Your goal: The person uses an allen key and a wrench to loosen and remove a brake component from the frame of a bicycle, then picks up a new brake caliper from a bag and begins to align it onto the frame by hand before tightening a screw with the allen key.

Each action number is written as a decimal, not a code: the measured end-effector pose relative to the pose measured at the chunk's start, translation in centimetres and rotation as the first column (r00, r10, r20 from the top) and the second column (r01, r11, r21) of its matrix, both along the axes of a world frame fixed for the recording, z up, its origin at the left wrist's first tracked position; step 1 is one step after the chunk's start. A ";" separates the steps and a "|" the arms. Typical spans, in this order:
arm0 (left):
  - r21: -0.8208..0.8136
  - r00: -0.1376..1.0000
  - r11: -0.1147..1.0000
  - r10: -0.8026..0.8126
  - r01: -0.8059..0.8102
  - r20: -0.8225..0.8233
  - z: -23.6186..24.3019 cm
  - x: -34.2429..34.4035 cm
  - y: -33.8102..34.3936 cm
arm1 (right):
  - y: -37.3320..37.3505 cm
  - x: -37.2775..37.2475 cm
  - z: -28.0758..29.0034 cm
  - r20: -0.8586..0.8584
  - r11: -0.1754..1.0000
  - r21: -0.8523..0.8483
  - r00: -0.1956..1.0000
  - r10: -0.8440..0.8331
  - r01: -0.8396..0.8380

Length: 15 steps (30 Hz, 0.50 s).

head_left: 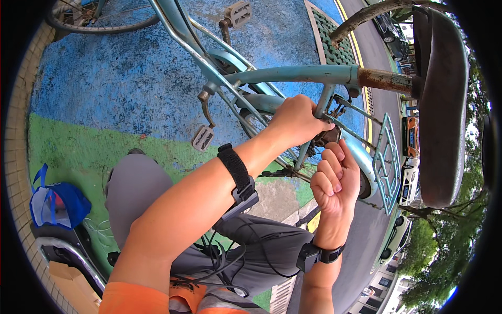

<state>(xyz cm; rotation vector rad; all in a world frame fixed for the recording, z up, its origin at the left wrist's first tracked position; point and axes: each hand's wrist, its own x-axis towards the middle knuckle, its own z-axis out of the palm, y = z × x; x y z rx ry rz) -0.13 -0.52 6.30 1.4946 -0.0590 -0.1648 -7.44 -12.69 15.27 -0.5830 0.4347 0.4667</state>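
Note:
A worn pale-blue bicycle [290, 75] stretches across the view, its rusty seat post [381, 78] holding a dark saddle [439, 120]. My left hand [298, 119] is closed at the seat stay, thumb on a dark, rusty fitting [327, 136] above the rear wheel; its other fingertips are hidden. Just below, my right hand [334, 175] has its fingers curled, index finger and thumb raised against the underside of that fitting. Whatever they pinch is too small to make out. A rear rack [387, 157] and two pedals [203, 138] belong to the bicycle.
My bent grey-clad legs [136, 183] rest on painted blue and green pavement. At the left are a blue bag [60, 204], a cardboard box [68, 282] and a tiled edge [29, 131]. Black cables hang at my lap. A road with parked cars [409, 186] runs along the right.

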 end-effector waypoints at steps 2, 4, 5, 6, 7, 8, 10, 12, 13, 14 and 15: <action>-0.009 1.000 1.000 0.022 -0.022 0.009 0.0 -0.3 0.0 | 0.3 0.0 -0.2 0.007 1.000 -0.004 1.000 -0.020 0.020; -0.039 0.999 0.999 0.037 -0.036 0.034 0.2 -0.4 -0.1 | 0.7 0.1 0.0 0.015 0.998 0.003 0.998 -0.061 0.061; -0.039 0.999 0.998 0.043 -0.042 0.030 0.2 -0.4 0.0 | 0.9 0.1 0.0 0.011 0.998 0.002 0.998 -0.055 0.055; 0.007 0.998 0.999 0.043 -0.043 0.052 0.3 -0.4 -0.1 | 1.0 0.1 0.0 0.012 0.997 0.026 0.997 -0.075 0.075; 0.054 0.996 0.998 0.041 -0.045 0.073 0.3 -0.4 -0.1 | 1.2 0.1 -0.1 0.012 0.994 0.050 0.995 -0.096 0.095; 0.061 0.994 0.996 0.058 -0.064 0.092 0.5 -0.6 -0.2 | 1.2 0.1 0.0 0.025 0.994 0.049 0.994 -0.104 0.103; 0.062 0.995 0.997 0.045 -0.050 0.085 0.5 -0.4 -0.3 | 1.2 0.0 0.1 0.023 0.992 0.056 0.994 -0.110 0.109; 0.060 0.998 0.998 0.015 -0.019 0.067 0.7 -0.4 -0.1 | 1.0 0.1 0.0 0.023 0.990 0.075 0.992 -0.125 0.123; 0.061 0.998 0.998 0.017 -0.020 0.064 0.7 -0.4 -0.1 | 1.0 0.1 0.0 0.020 0.990 0.076 0.992 -0.124 0.122; 0.073 0.998 0.997 0.015 -0.020 0.064 0.6 -0.3 0.1 | 1.3 0.2 0.0 0.016 0.988 0.079 0.991 -0.133 0.131; 0.085 0.998 0.996 0.014 -0.019 0.063 0.5 -0.2 0.3 | 1.6 0.3 -0.1 0.013 0.987 0.082 0.990 -0.141 0.140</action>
